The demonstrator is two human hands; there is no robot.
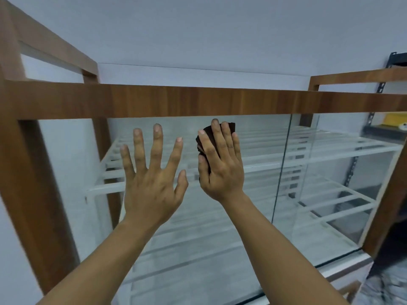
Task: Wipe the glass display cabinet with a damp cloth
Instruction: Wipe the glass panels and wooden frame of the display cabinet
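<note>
The glass display cabinet has a brown wooden frame and a front glass pane. My left hand lies flat against the glass with its fingers spread wide and holds nothing. Just to its right, my right hand presses a dark brown cloth against the upper part of the pane with straight fingers. The cloth shows past the fingertips and beside the thumb; most of it is hidden under the palm.
White slatted shelves sit inside the cabinet behind the glass. A vertical edge of a glass panel runs right of my right hand. A dark metal rack with a yellow item stands at the far right. A pale wall is behind.
</note>
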